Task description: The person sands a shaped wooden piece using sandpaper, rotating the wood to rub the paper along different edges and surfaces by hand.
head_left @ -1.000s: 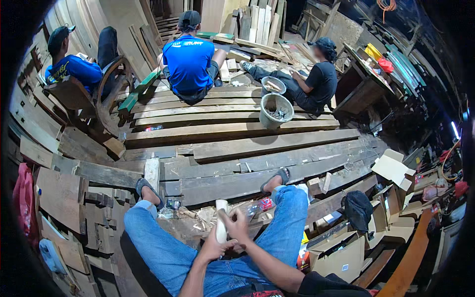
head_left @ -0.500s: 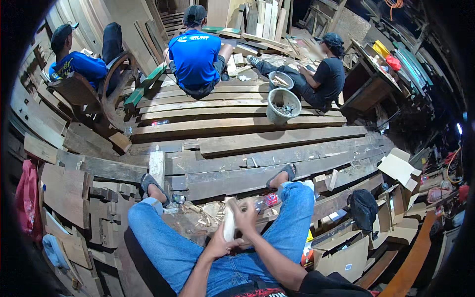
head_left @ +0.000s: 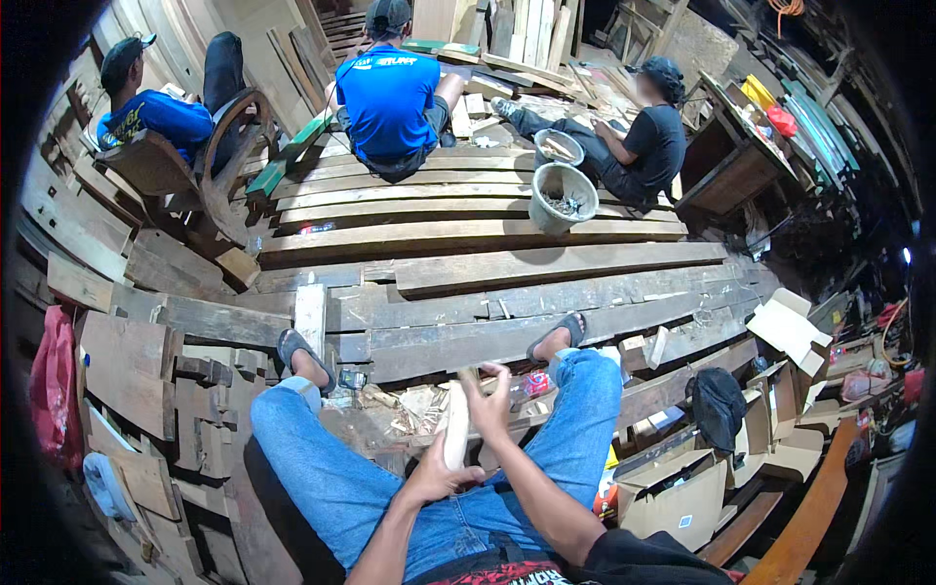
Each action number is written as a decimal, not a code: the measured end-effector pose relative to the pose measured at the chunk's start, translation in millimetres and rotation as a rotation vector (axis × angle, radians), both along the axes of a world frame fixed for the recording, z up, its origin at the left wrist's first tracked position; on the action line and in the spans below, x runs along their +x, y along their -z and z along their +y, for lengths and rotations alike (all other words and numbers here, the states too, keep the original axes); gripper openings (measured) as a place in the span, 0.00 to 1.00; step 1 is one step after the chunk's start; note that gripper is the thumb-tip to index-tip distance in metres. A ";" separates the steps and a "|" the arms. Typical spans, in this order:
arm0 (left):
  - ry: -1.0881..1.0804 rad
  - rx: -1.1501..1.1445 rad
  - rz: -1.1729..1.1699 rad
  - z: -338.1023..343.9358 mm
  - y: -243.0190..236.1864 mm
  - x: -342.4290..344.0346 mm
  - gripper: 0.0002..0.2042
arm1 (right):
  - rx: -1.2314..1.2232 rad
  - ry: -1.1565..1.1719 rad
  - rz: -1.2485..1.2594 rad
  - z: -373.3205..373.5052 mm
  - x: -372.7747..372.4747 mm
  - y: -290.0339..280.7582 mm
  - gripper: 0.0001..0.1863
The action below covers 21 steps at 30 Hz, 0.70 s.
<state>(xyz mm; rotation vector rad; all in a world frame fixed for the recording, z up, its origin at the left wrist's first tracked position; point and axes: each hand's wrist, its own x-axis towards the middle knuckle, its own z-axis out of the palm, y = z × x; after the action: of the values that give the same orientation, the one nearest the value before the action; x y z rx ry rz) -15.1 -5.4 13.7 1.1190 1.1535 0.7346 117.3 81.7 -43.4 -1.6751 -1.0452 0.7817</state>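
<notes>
My left hand is closed round the lower end of a pale, smooth, rounded piece of wood, held upright above my lap. My right hand is at the upper right side of this piece, with its fingers bent. By its fingertips shows a small brownish thing, too blurred to name; it may be a folded sheet. Wood shavings and offcuts lie on the floor between my feet, just beyond the wood.
Beams and planks run across the floor ahead. Two buckets stand on them. Three people sit beyond, one in a wooden chair. At right are open cardboard boxes and a black cap; at left, stacked boards.
My right hand has shifted slightly up and right along the wood, its fingers more spread from it. The piece stays in my left hand. The view has tilted slightly.
</notes>
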 end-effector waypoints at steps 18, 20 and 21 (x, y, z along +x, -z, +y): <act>-0.087 -0.093 -0.179 -0.2 22.4 -8.0 0.52 | -0.047 -0.208 0.101 -31.3 -25.4 0.0 0.32; -0.041 -0.091 -0.206 8.7 -0.2 0.1 0.50 | -0.008 -0.172 0.020 -21.3 -12.8 7.8 0.32; 0.000 -0.017 -0.075 2.5 5.0 0.4 0.50 | -0.004 -0.108 -0.003 -8.0 -9.8 7.0 0.32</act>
<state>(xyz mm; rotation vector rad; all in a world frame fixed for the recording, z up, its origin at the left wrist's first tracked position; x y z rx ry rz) -14.8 -2.9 8.7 1.0685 1.0947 0.7588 107.5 73.7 -50.3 -1.6339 -1.1450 0.8516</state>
